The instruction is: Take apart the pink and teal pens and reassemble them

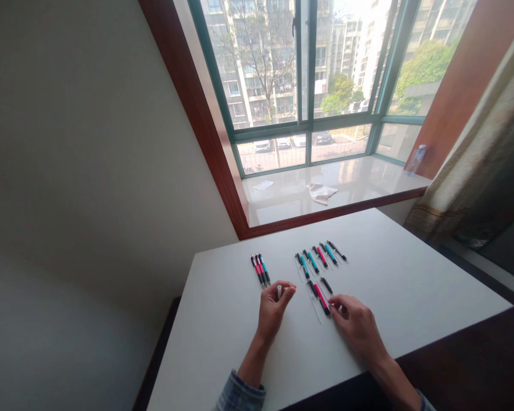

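My left hand is closed above the table, with a small white cylindrical piece showing between its curled fingers. Thumb and forefinger meet at a tip where something thin may be held. My right hand rests low over the table, its fingertips pinched; what they hold is too small to make out. Just left of those fingertips lies a pink pen barrel with black ends. A short black pen part and a thin clear refill lie about it.
Three pens lie side by side beyond my left hand. A row of blue, pink and black pen parts lies farther back on the white table. On the windowsill are a crumpled cloth and a clear bottle.
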A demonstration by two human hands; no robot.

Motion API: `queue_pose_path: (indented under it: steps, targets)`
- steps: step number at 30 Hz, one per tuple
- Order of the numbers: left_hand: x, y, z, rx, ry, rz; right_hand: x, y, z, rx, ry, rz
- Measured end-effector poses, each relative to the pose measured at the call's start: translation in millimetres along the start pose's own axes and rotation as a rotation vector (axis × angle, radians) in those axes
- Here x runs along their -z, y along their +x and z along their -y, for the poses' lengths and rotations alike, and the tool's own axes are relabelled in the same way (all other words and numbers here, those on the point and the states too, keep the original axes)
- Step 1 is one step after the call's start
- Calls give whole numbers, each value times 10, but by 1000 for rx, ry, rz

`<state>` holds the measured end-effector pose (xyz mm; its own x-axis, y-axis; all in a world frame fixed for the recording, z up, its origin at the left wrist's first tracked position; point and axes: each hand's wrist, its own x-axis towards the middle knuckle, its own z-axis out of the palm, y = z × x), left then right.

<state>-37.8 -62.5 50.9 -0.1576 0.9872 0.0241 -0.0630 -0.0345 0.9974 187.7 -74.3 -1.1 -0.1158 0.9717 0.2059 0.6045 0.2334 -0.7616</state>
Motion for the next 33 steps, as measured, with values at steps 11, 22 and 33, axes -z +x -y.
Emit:
queue_pose_path:
  steps: [11,22,33]
  targets:
    - [-25,-35,60,-80,187,63,66,-20,79,27,75,-155]
    - [-131,-60,294,-525,748,398,-67,-47,365,50,386,-184]
    - [-140,-37,355,-522,761,411,13,27,341,114,342,-128]
